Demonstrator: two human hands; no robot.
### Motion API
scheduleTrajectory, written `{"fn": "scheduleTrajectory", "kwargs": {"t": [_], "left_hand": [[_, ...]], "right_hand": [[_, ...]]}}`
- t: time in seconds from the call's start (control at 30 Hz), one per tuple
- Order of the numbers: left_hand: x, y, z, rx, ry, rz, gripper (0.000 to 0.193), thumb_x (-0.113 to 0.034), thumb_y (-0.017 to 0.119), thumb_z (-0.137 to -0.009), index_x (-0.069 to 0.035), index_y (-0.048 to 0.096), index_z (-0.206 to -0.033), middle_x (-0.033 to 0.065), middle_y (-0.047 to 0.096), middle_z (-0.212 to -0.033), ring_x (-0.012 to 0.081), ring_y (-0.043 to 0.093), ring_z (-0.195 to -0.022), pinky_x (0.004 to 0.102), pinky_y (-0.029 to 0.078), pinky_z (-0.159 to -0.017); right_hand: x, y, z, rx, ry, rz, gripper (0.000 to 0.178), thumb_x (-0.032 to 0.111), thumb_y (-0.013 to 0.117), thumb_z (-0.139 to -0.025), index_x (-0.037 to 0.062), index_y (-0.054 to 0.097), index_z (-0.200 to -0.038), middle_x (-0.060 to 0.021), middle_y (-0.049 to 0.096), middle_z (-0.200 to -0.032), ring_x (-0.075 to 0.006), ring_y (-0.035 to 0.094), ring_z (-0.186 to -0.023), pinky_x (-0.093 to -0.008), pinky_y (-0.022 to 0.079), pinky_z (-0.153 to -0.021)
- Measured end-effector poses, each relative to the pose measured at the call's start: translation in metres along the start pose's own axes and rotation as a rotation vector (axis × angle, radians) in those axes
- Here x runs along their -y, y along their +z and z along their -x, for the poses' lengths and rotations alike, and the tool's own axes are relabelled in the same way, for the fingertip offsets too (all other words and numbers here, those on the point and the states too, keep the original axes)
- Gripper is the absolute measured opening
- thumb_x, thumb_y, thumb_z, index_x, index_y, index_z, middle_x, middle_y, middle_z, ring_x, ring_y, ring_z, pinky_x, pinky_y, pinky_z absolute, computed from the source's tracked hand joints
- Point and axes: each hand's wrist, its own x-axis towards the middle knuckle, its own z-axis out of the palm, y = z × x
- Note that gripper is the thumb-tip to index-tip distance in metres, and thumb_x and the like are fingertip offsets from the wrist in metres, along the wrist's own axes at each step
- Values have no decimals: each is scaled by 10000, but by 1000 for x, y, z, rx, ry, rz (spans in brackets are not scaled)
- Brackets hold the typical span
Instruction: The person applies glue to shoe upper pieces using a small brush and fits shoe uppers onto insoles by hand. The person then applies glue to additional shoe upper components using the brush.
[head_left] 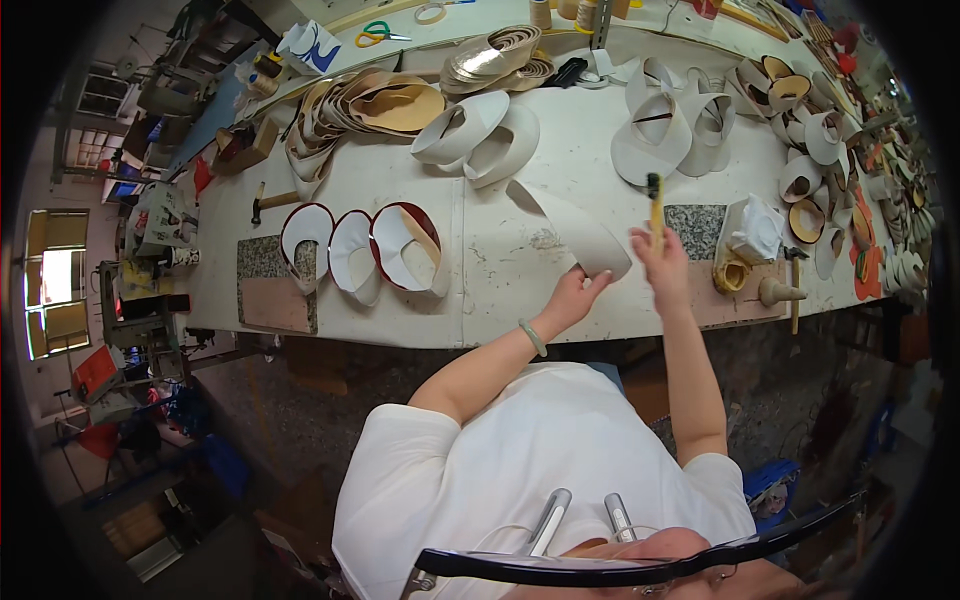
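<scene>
The left hand [575, 298] pinches the near end of a pale curved shoe piece [580, 232], which extends toward twelve o'clock above the bench [500, 305]. At two o'clock from it, the blurred right hand's [664, 262] fingers grasp a brush [657, 215]. Far off, toward half past ten, a white packet [308, 45] carries blue print.

Short-sleeved white top [560, 430], pale green bangle [533, 338] on left wrist, black-framed glasses [600, 576], two silvery rods [551, 520].
</scene>
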Motion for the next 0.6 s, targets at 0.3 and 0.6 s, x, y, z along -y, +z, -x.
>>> {"fn": "scheduleTrajectory", "kwargs": {"t": [0.3,0.6], "left_hand": [[-65,-30,-16,48,-222,695,357,-101,490,-916,-18,396,-1250,57,502,-1198,136,485,-1091,276,380,-951],[-71,-24,-27,244,-195,382,395,-103,459,-928,-58,360,-1307,48,502,-1208,119,496,-1091,285,408,-932]], "right_hand": [[6,-39,48,-157,-464,959,223,260,645,-866,140,694,-1049,-78,573,-715,-212,577,-598,-302,443,-562],[25,-47,36,-324,-396,869,185,245,644,-862,171,701,-1021,-69,563,-669,-248,565,-574,-340,426,-510]]}}
